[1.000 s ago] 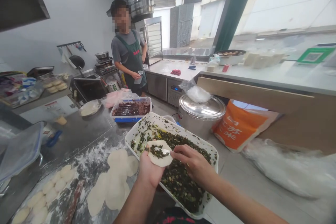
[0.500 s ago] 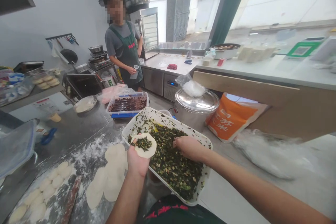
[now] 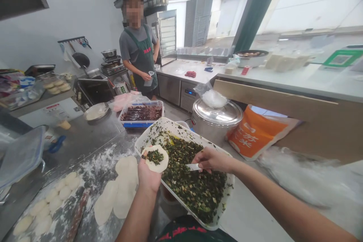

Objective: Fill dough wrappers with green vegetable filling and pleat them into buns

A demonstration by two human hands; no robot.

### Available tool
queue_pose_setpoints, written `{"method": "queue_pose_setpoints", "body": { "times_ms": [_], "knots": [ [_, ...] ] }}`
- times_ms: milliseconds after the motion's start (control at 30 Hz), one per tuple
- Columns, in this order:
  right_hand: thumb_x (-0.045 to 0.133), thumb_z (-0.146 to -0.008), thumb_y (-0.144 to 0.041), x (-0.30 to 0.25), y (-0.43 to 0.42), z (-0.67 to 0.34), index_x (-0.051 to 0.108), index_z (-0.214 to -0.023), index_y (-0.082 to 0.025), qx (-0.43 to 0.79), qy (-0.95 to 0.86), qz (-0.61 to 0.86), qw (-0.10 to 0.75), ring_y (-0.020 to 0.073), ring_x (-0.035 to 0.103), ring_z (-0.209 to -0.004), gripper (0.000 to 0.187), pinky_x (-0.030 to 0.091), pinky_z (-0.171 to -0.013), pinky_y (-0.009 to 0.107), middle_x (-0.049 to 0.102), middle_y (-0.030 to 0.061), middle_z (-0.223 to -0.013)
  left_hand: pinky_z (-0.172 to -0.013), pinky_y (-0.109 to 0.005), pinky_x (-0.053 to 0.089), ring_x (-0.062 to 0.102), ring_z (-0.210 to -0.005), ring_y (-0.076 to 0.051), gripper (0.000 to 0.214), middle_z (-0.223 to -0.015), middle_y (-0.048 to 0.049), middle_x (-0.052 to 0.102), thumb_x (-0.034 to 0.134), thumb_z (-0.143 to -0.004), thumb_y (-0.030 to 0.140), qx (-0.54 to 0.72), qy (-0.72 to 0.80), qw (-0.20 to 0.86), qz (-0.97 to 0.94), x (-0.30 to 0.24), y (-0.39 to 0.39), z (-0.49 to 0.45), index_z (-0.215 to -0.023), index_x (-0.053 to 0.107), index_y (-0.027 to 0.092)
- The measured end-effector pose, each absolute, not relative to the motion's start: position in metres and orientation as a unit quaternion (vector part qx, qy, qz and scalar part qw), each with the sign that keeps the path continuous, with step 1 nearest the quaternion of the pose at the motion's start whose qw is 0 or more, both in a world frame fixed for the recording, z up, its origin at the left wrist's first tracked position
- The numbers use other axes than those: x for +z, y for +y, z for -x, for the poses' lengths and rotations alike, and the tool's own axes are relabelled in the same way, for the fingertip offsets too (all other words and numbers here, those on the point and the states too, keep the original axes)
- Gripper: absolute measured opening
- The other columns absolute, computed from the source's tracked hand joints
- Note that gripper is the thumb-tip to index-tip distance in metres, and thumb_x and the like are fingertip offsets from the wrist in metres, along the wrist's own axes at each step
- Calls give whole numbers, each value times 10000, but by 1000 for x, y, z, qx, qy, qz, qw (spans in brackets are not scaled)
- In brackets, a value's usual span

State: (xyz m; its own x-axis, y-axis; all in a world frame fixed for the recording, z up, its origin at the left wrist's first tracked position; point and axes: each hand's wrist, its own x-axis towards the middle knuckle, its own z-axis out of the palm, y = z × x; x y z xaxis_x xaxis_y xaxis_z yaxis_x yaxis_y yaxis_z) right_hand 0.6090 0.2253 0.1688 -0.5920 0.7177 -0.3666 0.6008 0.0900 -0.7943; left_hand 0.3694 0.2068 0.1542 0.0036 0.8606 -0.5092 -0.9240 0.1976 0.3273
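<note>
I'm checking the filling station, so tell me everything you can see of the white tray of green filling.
The white rectangular tray has a raised rim and looks like plastic. Chopped dark-green filling with yellowish, oily smears covers most of its floor, and green flecks cling to its inner walls. It rests on a stainless steel worktable. The right hand holds a flat spatula over the filling, and the left hand, holding a dough wrapper, overlaps its near-left edge.

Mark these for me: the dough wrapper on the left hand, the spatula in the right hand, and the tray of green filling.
Dough wrapper [image 3: 160, 167]: head view, on its bare lower edge.
Spatula [image 3: 193, 166]: head view, on its white blade.
Tray of green filling [image 3: 172, 124]: head view, on its white rim.
</note>
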Motion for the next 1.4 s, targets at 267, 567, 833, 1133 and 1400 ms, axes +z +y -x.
{"method": "queue_pose_setpoints", "body": {
  "times_ms": [267, 567, 833, 1133, 1400],
  "knots": [
    [404, -764, -285, 196, 204, -584, 581, -922, -192, 442, -715, 480, 251, 120, 511, -585, 255, 420, -556, 237, 579, 8, -716, -793, -418, 408, 559, -834, -212, 221, -828, -60, 627, 469, -724, 288, 595, 246, 763, 53, 155, 203, -403, -848, 614, 177],
    [315, -699, -2, 170, 166, -556, 470, -1128, -257, 137, -833, 449, 292, 167, 469, -923, 523, 401, -797, 321, 497, 68, -1007, -757, -374, 425, 556, -809, -208, 231, -816, -79, 614, 426, -734, 273, 556, 258, 787, 72, 166, 203, -407, -804, 608, 150],
    [334, -633, 33, 195, 169, -579, 472, -1125, -270, 118, -850, 456, 235, 162, 483, -923, 594, 413, -785, 287, 489, 52, -1030, -757, -392, 420, 559, -794, -204, 231, -808, -61, 616, 444, -733, 316, 589, 257, 764, 56, 166, 205, -404, -809, 603, 167],
    [333, -681, -5, 198, 187, -580, 533, -1036, -252, 159, -861, 448, 180, 143, 517, -845, 477, 405, -737, 251, 556, 33, -936, -711, -410, 428, 568, -758, -220, 251, -742, -54, 630, 413, -745, 311, 596, 288, 749, 45, 161, 208, -385, -803, 619, 181],
    [432, -553, -29, 151, 216, -577, 643, -796, -194, 205, -833, 513, 37, 224, 560, -785, 362, 389, -693, 311, 634, 63, -788, -732, -413, 424, 564, -805, -220, 248, -793, -68, 635, 422, -748, 303, 603, 314, 732, 44, 160, 206, -376, -830, 625, 186]
  ]
}}
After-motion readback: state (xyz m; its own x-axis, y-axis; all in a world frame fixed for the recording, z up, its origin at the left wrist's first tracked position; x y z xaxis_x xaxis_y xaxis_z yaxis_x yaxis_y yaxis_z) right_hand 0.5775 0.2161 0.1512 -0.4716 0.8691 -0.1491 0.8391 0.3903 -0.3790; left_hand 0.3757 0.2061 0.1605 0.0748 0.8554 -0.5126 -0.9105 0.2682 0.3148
